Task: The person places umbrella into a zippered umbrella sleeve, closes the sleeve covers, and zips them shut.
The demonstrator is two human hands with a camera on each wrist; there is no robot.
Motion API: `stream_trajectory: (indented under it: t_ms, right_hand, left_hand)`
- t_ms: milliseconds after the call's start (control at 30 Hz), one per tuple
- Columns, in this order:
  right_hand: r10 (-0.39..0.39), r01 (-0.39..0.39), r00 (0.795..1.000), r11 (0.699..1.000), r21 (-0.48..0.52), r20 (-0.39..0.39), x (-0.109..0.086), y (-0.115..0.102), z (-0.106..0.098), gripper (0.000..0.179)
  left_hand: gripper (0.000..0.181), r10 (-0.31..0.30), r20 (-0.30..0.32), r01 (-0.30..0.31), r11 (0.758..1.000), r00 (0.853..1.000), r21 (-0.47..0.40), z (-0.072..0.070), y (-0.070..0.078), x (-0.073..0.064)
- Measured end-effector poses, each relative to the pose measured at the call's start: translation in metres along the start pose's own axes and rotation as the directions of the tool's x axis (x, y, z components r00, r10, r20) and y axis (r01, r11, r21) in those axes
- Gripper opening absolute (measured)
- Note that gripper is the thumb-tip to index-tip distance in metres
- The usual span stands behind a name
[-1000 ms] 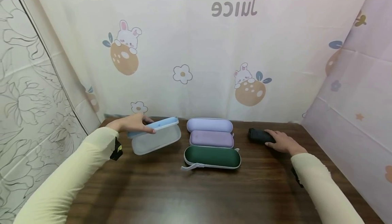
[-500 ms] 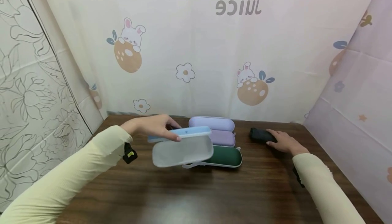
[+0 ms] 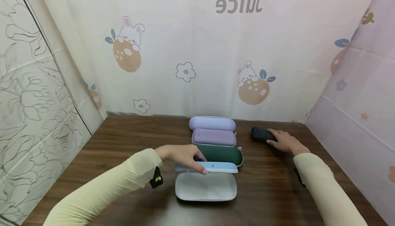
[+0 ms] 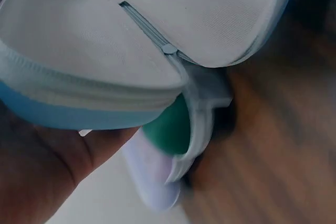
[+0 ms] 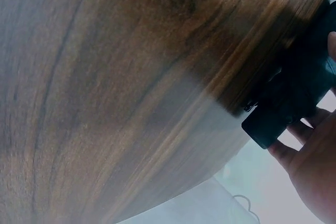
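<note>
In the head view my left hand grips the blue lid edge of an unfolded light blue zip case, whose greyish-white lining faces up. The left wrist view shows its zipper and thumb-side grip close up. The case is directly in front of a dark green zip case and overlaps its near edge. Whether it touches the table is hard to tell. At the right, my right hand holds a black oblong object lying on the table. Fingers curl round the black object in the right wrist view; its kind is unclear.
Behind the green case lie a purple zip case and a lavender case, lined up one behind another. The brown wooden table ends at a printed curtain at the back and sides.
My left hand has carried the light blue case from the back left, rightward and toward me, to in front of the green case. The right hand and black object have stayed in place.
</note>
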State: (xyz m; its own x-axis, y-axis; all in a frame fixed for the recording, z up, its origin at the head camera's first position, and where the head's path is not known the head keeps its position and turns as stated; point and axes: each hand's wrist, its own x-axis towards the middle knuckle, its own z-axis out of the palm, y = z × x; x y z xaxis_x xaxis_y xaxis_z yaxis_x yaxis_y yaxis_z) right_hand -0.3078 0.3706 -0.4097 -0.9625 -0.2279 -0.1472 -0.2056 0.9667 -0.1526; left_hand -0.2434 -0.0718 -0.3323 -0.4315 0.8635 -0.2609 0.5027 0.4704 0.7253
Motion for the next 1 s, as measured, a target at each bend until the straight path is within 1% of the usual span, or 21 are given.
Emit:
stream_trajectory:
  t_ms: [133,267,467,567,667,800,1000]
  right_hand:
    - [-0.008,0.008,1.0,1.0,-0.012,-0.025,0.001,-0.002,-0.002,0.067]
    - [-0.017,0.016,0.998,1.0,-0.009,-0.062,0.003,0.0,-0.004,0.068]
    - [-0.038,0.039,0.999,0.999,0.021,-0.025,0.004,0.005,-0.004,0.073]
    - [-0.061,0.062,0.998,0.997,0.039,-0.024,0.004,0.007,-0.004,0.074]
    - [-0.072,0.073,0.997,0.996,0.047,-0.036,0.005,0.008,-0.004,0.071]
    - [-0.087,0.089,0.995,0.996,0.026,-0.058,0.006,0.01,-0.003,0.069]
    - [-0.127,0.128,0.987,0.992,-0.001,-0.103,0.004,0.011,0.0,0.063]
  left_hand:
    - [0.051,-0.029,0.005,0.029,1.0,1.0,0.009,0.011,-0.007,0.01]
    - [0.05,-0.05,0.015,0.05,0.999,0.999,0.002,0.014,-0.013,0.017]
    - [0.046,-0.067,0.034,0.068,0.997,0.997,-0.029,0.016,-0.019,0.021]
    - [0.046,-0.069,0.042,0.071,0.997,0.997,-0.042,0.017,-0.021,0.022]
    - [0.044,-0.059,0.044,0.061,0.997,0.997,-0.045,0.017,-0.022,0.022]
    - [0.045,-0.053,0.046,0.055,0.998,0.998,-0.043,0.017,-0.022,0.023]
    - [0.047,-0.074,0.056,0.077,0.996,0.996,-0.045,0.016,-0.023,0.024]
